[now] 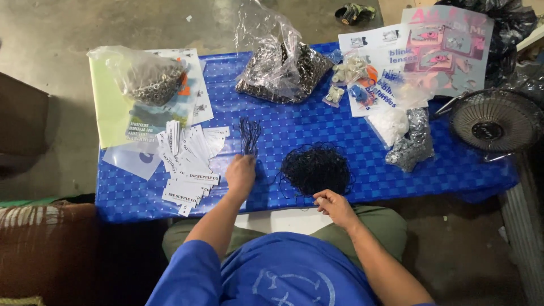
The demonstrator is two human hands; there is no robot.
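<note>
The left hand (241, 175) is closed around the lower ends of a small bundle of black strings (249, 136) near the middle of the blue tabletop (340, 136), while the right hand (334, 205), fingers pinched narrow, picks at the tangled pile of black strings (315, 168) by the near edge. A hard tug could well knot the tangle or drag it off that edge. Along the far edge, two clear plastic bags (283, 62) (144, 73) hold metal eyelets, one gaping open and liable to spill.
</note>
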